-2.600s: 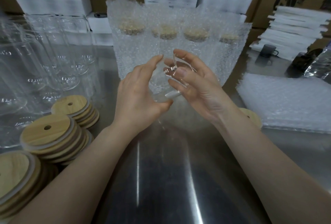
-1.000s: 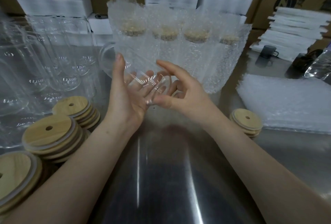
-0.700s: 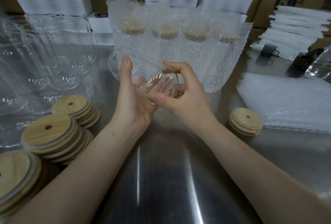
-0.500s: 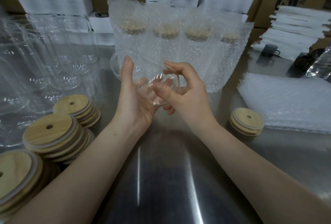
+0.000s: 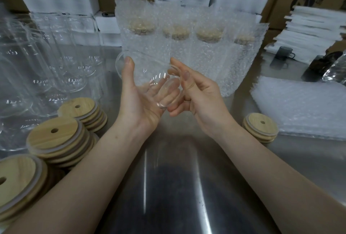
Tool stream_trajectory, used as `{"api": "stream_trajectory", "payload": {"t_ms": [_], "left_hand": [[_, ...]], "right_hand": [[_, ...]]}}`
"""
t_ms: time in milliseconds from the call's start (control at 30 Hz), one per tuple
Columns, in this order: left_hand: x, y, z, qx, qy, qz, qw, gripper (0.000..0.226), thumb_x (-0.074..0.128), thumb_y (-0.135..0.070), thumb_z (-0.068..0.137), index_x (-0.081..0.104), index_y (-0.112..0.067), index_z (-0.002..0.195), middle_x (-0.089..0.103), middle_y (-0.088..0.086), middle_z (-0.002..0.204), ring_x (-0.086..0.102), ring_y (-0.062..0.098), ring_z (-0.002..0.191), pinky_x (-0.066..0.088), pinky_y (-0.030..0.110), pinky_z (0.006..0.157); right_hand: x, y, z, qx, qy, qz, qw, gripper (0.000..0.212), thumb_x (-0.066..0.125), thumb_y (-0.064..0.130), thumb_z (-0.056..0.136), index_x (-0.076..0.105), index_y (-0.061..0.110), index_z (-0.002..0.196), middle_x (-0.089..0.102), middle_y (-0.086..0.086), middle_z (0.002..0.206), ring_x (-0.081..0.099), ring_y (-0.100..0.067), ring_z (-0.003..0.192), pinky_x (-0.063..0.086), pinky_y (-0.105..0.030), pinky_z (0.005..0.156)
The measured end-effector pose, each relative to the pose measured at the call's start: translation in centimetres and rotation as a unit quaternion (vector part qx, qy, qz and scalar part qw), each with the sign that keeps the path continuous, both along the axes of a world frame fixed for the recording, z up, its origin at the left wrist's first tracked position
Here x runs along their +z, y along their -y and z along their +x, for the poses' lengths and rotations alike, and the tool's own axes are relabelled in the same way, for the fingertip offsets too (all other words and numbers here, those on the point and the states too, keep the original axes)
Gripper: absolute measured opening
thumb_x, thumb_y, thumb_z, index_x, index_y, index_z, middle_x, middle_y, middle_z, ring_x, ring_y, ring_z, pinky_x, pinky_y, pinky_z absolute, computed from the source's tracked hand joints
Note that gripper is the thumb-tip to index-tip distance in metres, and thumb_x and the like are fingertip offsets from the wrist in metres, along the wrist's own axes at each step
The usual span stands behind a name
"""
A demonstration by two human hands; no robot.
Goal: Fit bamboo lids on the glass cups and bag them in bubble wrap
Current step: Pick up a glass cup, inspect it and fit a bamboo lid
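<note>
I see the glass cup lifted off the steel tabletop, lying on its side between both hands above the middle of the table. Its open mouth points away towards the far left, and its thick base faces the right hand.

My left hand lies palm up under the cup. Its fingers show through the glass beneath the body, and the thumb reaches up along the near-left side almost to the rim, so this hand cradles and holds the cup.

My right hand is at the base end. The thumb lies against the edge of the base, the index finger stretches over the top of it, and the other fingers curl in below. It grips the cup at the bottom.

Directly behind the cup, towards the far edge, a row of bagged cups stands upright in bubble wrap, with bamboo lids showing through the top. Empty glass cups crowd the left side. Stacks of bamboo lids sit at the near-left corner, and a short lid stack sits to the right of my right forearm. It is just beside a pile of flat bubble-wrap bags along the right edge.
</note>
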State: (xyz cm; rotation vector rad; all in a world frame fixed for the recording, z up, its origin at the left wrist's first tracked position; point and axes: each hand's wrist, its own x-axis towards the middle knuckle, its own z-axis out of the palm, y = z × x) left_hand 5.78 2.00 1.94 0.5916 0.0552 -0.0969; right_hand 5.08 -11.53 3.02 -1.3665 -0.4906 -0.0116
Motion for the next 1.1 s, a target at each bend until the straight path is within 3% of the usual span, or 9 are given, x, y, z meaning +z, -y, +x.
{"api": "stream_trajectory", "payload": {"t_ms": [33, 233, 367, 467, 600, 767, 900, 1033, 1100], "left_hand": [[0.1, -0.1, 0.0, -0.003, -0.002, -0.005, 1.0, 0.073, 0.056, -0.07, 0.084, 0.05, -0.003, 0.111, 0.074, 0.019, 0.1, 0.072, 0.034, 0.101, 0.055, 0.044, 0.093], [0.9, -0.4, -0.7, -0.017, -0.032, -0.054, 0.998, 0.092, 0.058, -0.07, 0.081, 0.042, 0.001, 0.137, 0.068, 0.022, 0.119, 0.071, 0.037, 0.101, 0.061, 0.042, 0.067], [1.3, -0.3, -0.8, -0.017, -0.041, -0.05, 0.998, 0.093, 0.048, -0.073, 0.083, 0.04, -0.002, 0.143, 0.063, 0.022, 0.127, 0.07, 0.033, 0.101, 0.058, 0.036, 0.061], [1.3, 0.0, -0.9, -0.03, -0.051, -0.052, 0.997, 0.097, 0.043, -0.077, 0.082, 0.038, -0.005, 0.146, 0.058, 0.019, 0.136, 0.064, 0.033, 0.11, 0.056, 0.038, 0.062], [1.1, 0.2, -0.9, -0.02, -0.063, -0.053, 0.996, 0.097, 0.045, -0.078, 0.082, 0.039, -0.005, 0.145, 0.062, 0.015, 0.124, 0.067, 0.031, 0.096, 0.054, 0.032, 0.05], [0.8, 0.7, -0.8, -0.026, -0.06, -0.049, 0.997, 0.097, 0.046, -0.078, 0.083, 0.04, -0.003, 0.144, 0.061, 0.014, 0.13, 0.069, 0.031, 0.101, 0.057, 0.033, 0.058], [0.7, 1.0, -0.8, -0.035, -0.052, -0.009, 0.998, 0.105, 0.037, -0.083, 0.082, 0.029, -0.005, 0.151, 0.053, 0.016, 0.143, 0.069, 0.024, 0.088, 0.049, 0.026, 0.047], [0.5, 1.3, -0.8, -0.037, -0.023, 0.003, 0.999, 0.103, 0.035, -0.083, 0.083, 0.027, -0.006, 0.152, 0.065, 0.012, 0.122, 0.057, 0.023, 0.068, 0.038, 0.025, 0.047], [0.3, 1.5, -0.8, -0.033, -0.02, -0.014, 0.999, 0.104, 0.041, -0.081, 0.082, 0.024, -0.006, 0.153, 0.063, 0.014, 0.13, 0.065, 0.025, 0.073, 0.044, 0.027, 0.047]], "right_hand": [[0.0, 0.1, 0.0, 0.016, -0.002, -0.003, 1.0, 0.037, 0.057, 0.041, 0.082, 0.062, 0.038, 0.118, 0.055, -0.002, 0.138, 0.068, -0.023, 0.064, 0.057, -0.028, 0.053], [0.1, 0.4, 0.3, 0.093, -0.003, -0.006, 0.996, 0.049, 0.063, 0.018, 0.081, 0.055, 0.035, 0.127, 0.05, 0.007, 0.14, 0.069, -0.02, 0.078, 0.059, -0.027, 0.066], [0.1, 0.4, 0.3, 0.099, 0.016, -0.013, 0.995, 0.062, 0.066, -0.008, 0.082, 0.057, 0.036, 0.125, 0.062, 0.019, 0.123, 0.07, -0.021, 0.083, 0.059, -0.028, 0.07], [0.1, 0.1, 0.1, 0.059, 0.052, -0.034, 0.996, 0.068, 0.072, -0.012, 0.076, 0.059, 0.035, 0.123, 0.055, 0.006, 0.135, 0.064, -0.033, 0.081, 0.059, -0.028, 0.067], [-0.1, -0.5, 0.0, 0.001, 0.088, -0.054, 0.995, 0.068, 0.081, -0.009, 0.068, 0.056, 0.032, 0.116, 0.055, 0.006, 0.124, 0.059, -0.032, 0.066, 0.057, -0.027, 0.057], [-0.4, -0.7, -0.1, -0.059, 0.093, -0.064, 0.992, 0.063, 0.087, 0.01, 0.057, 0.055, 0.035, 0.105, 0.057, 0.013, 0.119, 0.063, -0.023, 0.056, 0.054, -0.03, 0.049], [-0.6, -0.9, -0.1, -0.093, 0.068, -0.028, 0.993, 0.05, 0.084, 0.018, 0.06, 0.056, 0.032, 0.099, 0.06, 0.006, 0.116, 0.066, -0.023, 0.051, 0.05, -0.028, 0.042], [-0.7, -1.1, -0.3, -0.111, 0.053, 0.029, 0.992, 0.034, 0.081, 0.03, 0.07, 0.059, 0.025, 0.095, 0.063, -0.003, 0.108, 0.062, -0.023, 0.044, 0.047, -0.026, 0.036], [-0.6, -1.1, -0.4, -0.125, 0.059, 0.039, 0.99, 0.026, 0.07, 0.036, 0.074, 0.059, 0.022, 0.095, 0.063, -0.014, 0.11, 0.061, -0.026, 0.044, 0.047, -0.029, 0.034]]}}
